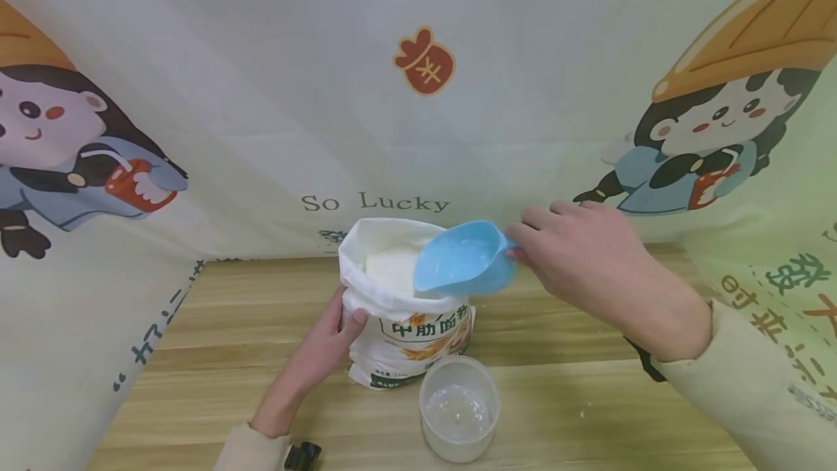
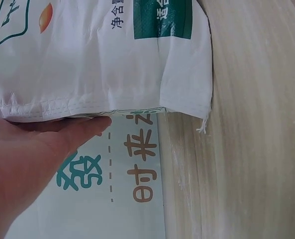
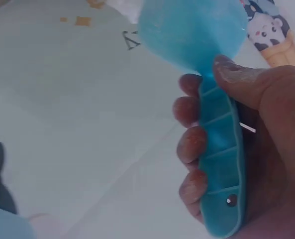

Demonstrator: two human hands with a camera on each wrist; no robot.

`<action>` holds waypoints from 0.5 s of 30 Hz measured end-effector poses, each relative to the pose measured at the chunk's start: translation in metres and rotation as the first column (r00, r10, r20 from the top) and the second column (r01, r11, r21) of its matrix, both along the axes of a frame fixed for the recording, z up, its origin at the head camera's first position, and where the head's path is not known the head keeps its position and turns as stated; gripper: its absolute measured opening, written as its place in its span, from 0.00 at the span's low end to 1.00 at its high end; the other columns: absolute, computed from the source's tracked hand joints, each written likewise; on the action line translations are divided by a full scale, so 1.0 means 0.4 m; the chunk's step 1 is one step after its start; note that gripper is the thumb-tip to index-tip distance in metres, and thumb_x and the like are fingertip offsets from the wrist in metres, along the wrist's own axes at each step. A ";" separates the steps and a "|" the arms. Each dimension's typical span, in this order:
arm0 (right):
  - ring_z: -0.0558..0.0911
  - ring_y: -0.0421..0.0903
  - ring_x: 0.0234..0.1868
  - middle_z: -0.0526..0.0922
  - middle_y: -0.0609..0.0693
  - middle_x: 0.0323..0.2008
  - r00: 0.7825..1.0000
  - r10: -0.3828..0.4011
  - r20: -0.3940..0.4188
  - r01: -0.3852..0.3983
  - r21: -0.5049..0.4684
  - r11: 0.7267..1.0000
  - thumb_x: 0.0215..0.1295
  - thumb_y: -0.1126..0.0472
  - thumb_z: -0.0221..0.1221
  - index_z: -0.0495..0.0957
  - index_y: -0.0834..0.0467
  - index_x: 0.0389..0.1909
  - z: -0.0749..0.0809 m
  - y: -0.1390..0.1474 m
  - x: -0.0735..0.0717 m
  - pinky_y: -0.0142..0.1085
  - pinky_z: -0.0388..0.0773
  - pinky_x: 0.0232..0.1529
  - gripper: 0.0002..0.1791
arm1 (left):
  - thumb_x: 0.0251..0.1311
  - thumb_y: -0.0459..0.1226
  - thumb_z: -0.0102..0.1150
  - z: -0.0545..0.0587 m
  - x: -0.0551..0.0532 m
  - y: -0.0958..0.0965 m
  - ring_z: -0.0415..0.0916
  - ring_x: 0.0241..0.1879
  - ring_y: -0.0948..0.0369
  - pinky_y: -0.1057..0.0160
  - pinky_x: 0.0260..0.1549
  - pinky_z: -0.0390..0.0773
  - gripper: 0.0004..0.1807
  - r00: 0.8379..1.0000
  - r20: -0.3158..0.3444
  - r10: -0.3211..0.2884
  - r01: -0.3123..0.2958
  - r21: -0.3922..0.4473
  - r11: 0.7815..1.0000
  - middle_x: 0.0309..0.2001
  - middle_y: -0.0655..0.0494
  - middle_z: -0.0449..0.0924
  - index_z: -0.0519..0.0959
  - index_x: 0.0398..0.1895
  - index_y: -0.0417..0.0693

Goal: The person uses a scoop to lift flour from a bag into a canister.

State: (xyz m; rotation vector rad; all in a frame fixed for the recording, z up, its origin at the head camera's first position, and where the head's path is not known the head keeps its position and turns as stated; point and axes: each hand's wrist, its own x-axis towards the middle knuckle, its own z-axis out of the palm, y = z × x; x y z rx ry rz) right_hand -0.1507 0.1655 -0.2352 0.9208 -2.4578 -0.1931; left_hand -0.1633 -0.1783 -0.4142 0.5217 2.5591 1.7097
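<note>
A white flour bag point(image 1: 412, 340) with printed characters stands on the table, its top rolled back and pale flour point(image 1: 391, 269) showing inside. At its left side my left hand point(image 1: 323, 344) grips it, thumb on the front and fingers round toward the back. In the left wrist view, the fingers point(image 2: 82, 130) lie along the bag's stitched edge. My right hand point(image 1: 575, 249) holds a blue scoop point(image 1: 461, 256) by its ribbed handle point(image 3: 219, 144), fingers wrapped round it. The scoop's bowl overlaps the bag's mouth in the head view. White powder dusts the right thumb point(image 3: 234, 72).
A clear round plastic tub point(image 1: 460, 413) stands right in front of the bag, with whitish marks in its bottom. The wood-grain table point(image 1: 569, 413) is bounded by a printed cloth backdrop point(image 1: 523, 129) behind and at both sides.
</note>
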 end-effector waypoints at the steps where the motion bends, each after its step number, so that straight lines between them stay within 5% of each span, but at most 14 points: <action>1: 0.72 0.47 0.24 0.73 0.45 0.24 1.000 -0.014 0.012 0.014 0.028 1.000 0.65 0.54 0.72 0.84 0.54 0.37 0.008 -0.012 0.001 0.37 0.70 0.22 0.09 | 0.78 0.57 0.46 -0.001 0.001 0.000 0.61 0.73 0.39 0.32 0.67 0.65 0.40 1.000 -0.002 -0.006 0.006 0.002 1.000 0.76 0.36 0.61 0.50 0.82 0.47; 8: 0.72 0.47 0.23 0.72 0.45 0.23 0.998 -0.036 0.045 0.029 0.151 0.988 0.65 0.61 0.70 0.83 0.53 0.31 0.041 -0.080 -0.002 0.36 0.69 0.21 0.06 | 0.78 0.58 0.45 -0.003 0.000 -0.001 0.59 0.74 0.38 0.31 0.67 0.64 0.40 0.999 -0.017 -0.032 0.032 0.029 0.999 0.77 0.37 0.59 0.50 0.83 0.47; 15: 0.73 0.47 0.23 0.77 0.47 0.26 0.997 -0.061 0.056 0.047 0.217 0.975 0.60 0.70 0.67 0.85 0.52 0.33 0.015 -0.125 -0.022 0.35 0.69 0.20 0.08 | 0.78 0.59 0.45 0.000 0.001 -0.004 0.59 0.74 0.38 0.32 0.67 0.64 0.40 0.999 -0.010 -0.038 0.038 0.027 0.999 0.76 0.36 0.60 0.51 0.82 0.47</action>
